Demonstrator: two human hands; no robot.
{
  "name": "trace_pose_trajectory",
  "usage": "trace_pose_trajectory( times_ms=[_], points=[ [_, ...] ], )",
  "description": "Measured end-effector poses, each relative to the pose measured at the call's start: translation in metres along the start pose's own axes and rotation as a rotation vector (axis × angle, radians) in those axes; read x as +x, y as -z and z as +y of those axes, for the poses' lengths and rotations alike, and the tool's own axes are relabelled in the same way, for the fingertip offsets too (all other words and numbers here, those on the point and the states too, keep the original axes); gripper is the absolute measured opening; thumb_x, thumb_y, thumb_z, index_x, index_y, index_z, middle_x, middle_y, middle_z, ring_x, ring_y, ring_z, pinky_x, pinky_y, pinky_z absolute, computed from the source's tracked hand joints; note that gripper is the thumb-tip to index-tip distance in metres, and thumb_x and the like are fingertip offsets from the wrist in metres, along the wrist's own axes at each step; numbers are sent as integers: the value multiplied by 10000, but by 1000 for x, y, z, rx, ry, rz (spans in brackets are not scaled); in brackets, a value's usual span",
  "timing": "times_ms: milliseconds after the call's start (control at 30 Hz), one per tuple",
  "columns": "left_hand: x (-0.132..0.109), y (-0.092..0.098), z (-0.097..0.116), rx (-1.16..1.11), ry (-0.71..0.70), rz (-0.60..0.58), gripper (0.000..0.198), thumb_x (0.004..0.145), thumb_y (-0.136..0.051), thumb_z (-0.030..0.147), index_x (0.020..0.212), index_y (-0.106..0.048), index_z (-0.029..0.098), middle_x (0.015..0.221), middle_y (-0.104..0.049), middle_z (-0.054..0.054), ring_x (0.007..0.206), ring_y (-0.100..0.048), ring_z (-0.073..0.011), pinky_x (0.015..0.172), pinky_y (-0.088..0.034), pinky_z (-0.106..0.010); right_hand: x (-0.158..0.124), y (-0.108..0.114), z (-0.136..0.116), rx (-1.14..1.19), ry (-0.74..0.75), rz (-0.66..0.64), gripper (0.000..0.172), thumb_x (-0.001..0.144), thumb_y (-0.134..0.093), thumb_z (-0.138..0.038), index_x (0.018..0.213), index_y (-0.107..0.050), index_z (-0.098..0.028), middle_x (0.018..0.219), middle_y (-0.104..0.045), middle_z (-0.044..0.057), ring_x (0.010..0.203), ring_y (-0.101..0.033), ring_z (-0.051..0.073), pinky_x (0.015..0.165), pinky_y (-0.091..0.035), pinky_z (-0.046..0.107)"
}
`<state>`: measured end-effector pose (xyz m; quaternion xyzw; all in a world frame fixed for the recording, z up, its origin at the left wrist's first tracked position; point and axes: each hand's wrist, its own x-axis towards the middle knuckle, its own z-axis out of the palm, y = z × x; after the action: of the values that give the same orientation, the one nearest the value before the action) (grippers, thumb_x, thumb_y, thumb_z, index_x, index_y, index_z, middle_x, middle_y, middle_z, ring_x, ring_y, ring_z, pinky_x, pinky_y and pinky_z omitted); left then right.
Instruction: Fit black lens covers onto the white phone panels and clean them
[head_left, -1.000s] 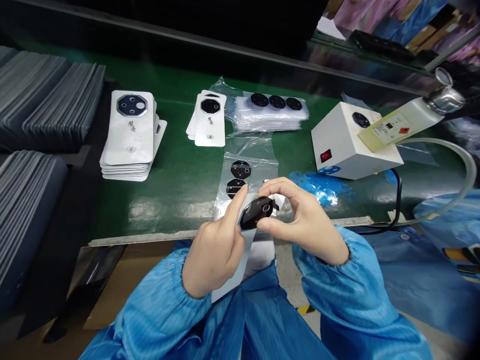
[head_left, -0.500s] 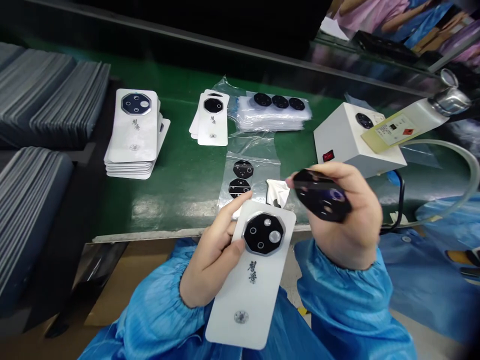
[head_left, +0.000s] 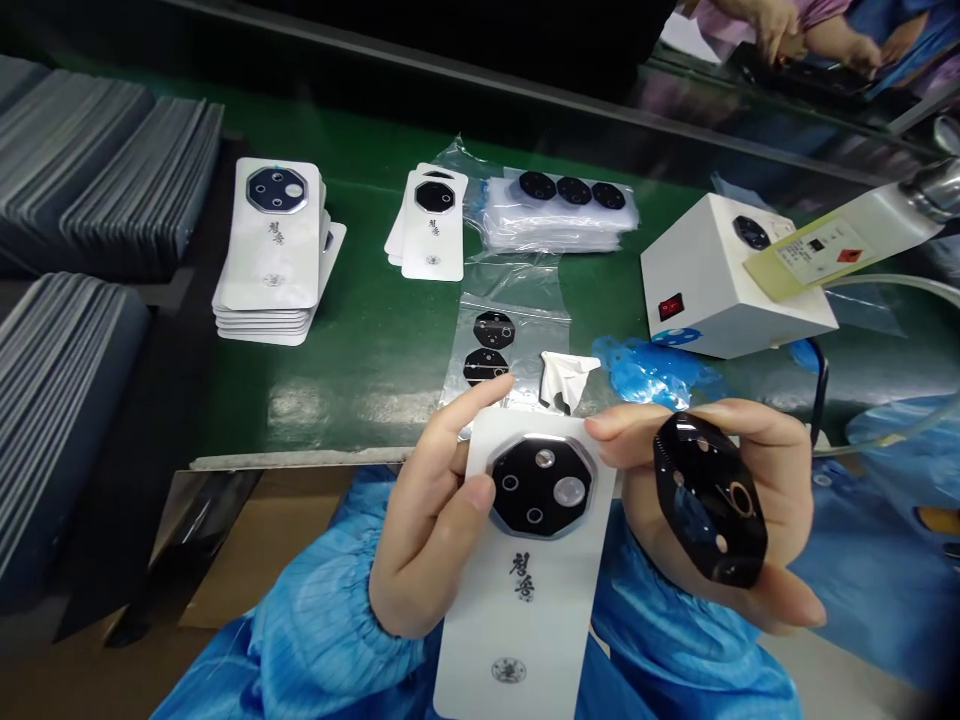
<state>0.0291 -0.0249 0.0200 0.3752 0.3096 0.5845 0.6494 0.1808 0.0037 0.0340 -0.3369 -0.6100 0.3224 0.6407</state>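
Observation:
My left hand [head_left: 424, 525] is closed on a white phone back cover [head_left: 517, 625], its thumb on the front near the black octagonal camera window [head_left: 541, 487]. Dark lettering and a round emblem mark the cover. In my right hand [head_left: 784, 480] is a loose, glossy black octagonal lens plate [head_left: 711, 510], tilted, with several small holes and a ring. One right fingertip reaches the cover's upper right edge. Just beyond the cover lie a clear bag of black lens plates [head_left: 493, 330] and a crumpled white cloth-like piece [head_left: 568, 378].
White back covers are stacked at left [head_left: 274, 240] and centre [head_left: 433, 230]. Nearby are a pile of clear bags [head_left: 555, 230], crumpled blue film [head_left: 656, 372], and a white box [head_left: 731, 290] with a bottle [head_left: 847, 240] over it. Grey trays [head_left: 67, 370] stand far left.
My right hand has come lower and right, turning the lens plate more upright, with a fingertip now at the cover's edge. The blue film has come into view. The whole view has shifted slightly.

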Motion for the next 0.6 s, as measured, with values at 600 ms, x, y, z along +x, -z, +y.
trace_pose_trajectory(
  times_ms=[600],
  points=[
    [10,0,3,317,15,122,325,939,-402,272,1237,-529,298,1250,-600,1,1156,-540,-252,964,-423,-405,6,5,3,-14,-26,39,535,700,-641,-585,1049,-573,-185,694,-661,56,681,-651,251,655,-548,411]
  ],
)
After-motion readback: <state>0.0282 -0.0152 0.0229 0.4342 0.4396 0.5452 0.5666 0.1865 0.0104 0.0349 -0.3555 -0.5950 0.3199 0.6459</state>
